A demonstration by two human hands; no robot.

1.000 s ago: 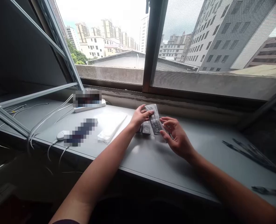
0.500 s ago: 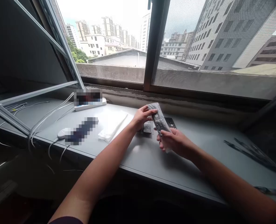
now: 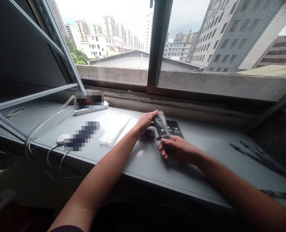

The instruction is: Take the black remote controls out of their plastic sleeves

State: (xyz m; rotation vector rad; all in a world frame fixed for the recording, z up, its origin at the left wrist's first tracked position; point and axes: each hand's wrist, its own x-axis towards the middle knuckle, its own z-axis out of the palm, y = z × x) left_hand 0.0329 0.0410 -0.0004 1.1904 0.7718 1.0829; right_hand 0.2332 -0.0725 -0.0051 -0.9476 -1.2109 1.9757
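A black remote control (image 3: 161,128) in a clear plastic sleeve is held just above the grey sill table (image 3: 138,159). My right hand (image 3: 179,150) wraps round its near end. My left hand (image 3: 145,121) pinches the sleeve at the far end. Two more black remotes (image 3: 174,128) lie flat on the table just behind my right hand. A small grey wrapped item (image 3: 151,131) rests under my left hand.
A stack of clear plastic bags (image 3: 113,130) lies left of my hands. Further left are a white power strip (image 3: 91,108), white cables (image 3: 46,120) and a white mouse (image 3: 60,139). Dark cable ties (image 3: 261,158) lie at the right. The window frame (image 3: 157,45) stands behind.
My right hand closed round the remote's near end and drew it down towards me. The remote's dark face now shows, and the two remotes behind it have come into view.
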